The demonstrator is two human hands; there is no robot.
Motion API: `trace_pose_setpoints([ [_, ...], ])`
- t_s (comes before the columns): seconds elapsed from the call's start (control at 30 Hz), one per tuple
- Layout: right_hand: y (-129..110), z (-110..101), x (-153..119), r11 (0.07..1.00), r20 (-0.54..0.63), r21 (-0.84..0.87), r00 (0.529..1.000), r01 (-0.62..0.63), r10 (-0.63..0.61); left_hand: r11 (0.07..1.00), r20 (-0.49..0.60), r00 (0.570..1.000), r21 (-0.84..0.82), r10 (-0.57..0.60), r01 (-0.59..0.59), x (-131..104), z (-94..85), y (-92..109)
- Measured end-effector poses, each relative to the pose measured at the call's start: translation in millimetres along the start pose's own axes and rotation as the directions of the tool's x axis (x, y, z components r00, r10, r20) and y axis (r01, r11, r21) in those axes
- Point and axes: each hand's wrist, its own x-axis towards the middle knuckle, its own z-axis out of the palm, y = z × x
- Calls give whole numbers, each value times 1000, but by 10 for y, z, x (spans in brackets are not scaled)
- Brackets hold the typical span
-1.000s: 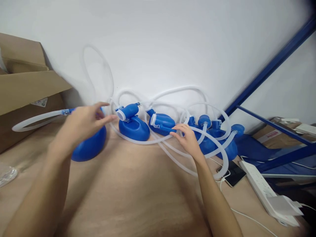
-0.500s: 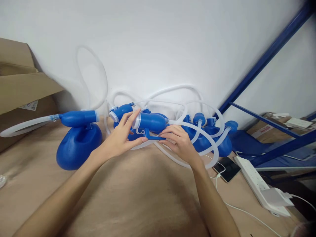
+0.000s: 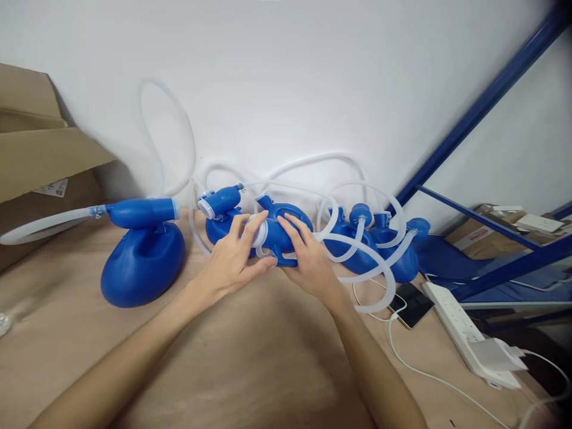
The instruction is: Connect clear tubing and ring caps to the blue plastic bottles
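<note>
We held a blue plastic cylinder (image 3: 276, 234) with a side handle above the brown tabletop (image 3: 250, 357), just in front of a rounded blue plastic bottle (image 3: 305, 219). Our left hand (image 3: 226, 259) had thumb and fingers closed about its white-rimmed end; our right hand (image 3: 315, 262) was clamped over its body. The translucent white hose (image 3: 392, 286) beside us could, we judged, snag in neighbouring loops, and a hard tug might twist our grip loose or tip that bottle.
</note>
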Motion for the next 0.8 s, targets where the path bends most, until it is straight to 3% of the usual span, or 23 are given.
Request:
trace_pose_setpoints([
  [0.13,8,28,2,999,-28,-6,998,-51,51,983,-51,984,72,172,-168,25,-18,-26],
  [0.33,-63,37,10,996,-33,-7,996,-85,84,882,-180,863,105,471,-459,57,-28,-26],
  [0.6,-24,41,7,992,-45,21,991,-122,123,885,-131,876,41,464,-463,54,69,-28],
  [0.8,-67,25,18,988,-44,60,989,-142,144,895,-194,889,-89,415,-437,59,31,-31],
])
